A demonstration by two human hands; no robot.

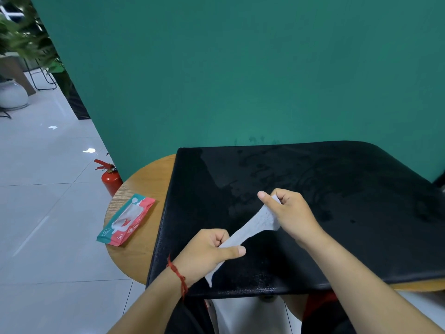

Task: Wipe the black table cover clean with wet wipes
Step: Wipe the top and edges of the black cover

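Green backdrop wall [240, 68] fills most of what we see, with pale tiled floor [36, 213] running off to the left. The round wooden desk [142, 189] stands against the wall, and the black table cover [337, 237] lies across most of it, leaving a crescent of bare wood along the desk's left edge. Damp smears and droplets show on the far half of the cover, while the near part looks duller. A red fire extinguisher [110, 177] stands on the floor just beyond the desk's far left edge. The wipes pack [126, 219] lies on the bare wood near the left edge, just beside the cover. Both hands hover over the near left part of the cover: our left hand [204, 251] grips one end of the wet wipe [255, 227] between thumb and curled fingers, our right hand [289, 213] pinches the other, and the wipe is drawn out in a narrow band between them, a tail hanging below the left hand. A red string bracelet [178, 273] circles the left wrist. We judge the wipe is being opened out and is not yet on the cover. Pulled too hard, the thin sheet could tear. Left bunched, it would only streak. A firm stroke might also slide the cover or knock the pack off the desk.
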